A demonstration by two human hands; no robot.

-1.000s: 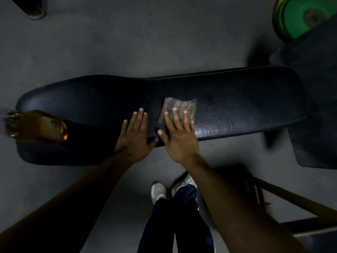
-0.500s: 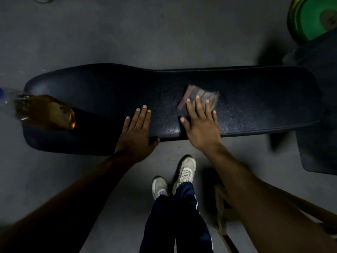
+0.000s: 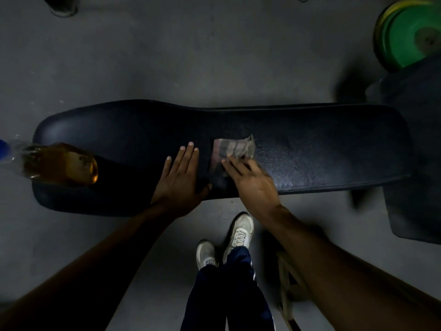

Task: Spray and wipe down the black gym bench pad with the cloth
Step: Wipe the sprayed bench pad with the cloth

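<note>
The black gym bench pad point(image 3: 322, 142) stretches across the view from left to right. A small striped cloth point(image 3: 229, 148) lies on its middle. My right hand point(image 3: 250, 180) presses flat on the near part of the cloth, fingers straight. My left hand point(image 3: 181, 177) rests flat on the pad just left of the cloth, thumb over the near edge. A clear bottle of amber liquid point(image 3: 57, 163) with a blue cap lies on its side on the pad's left end.
Green and yellow weight plates point(image 3: 408, 32) stand at the top right. A dark padded part point(image 3: 417, 149) adjoins the bench's right end. My legs and white shoes point(image 3: 239, 232) stand below the bench, beside a wooden frame point(image 3: 286, 292). Grey floor surrounds everything.
My right hand slid the cloth to the right along the pad, then back left toward my left hand. The left hand stayed flat in place.
</note>
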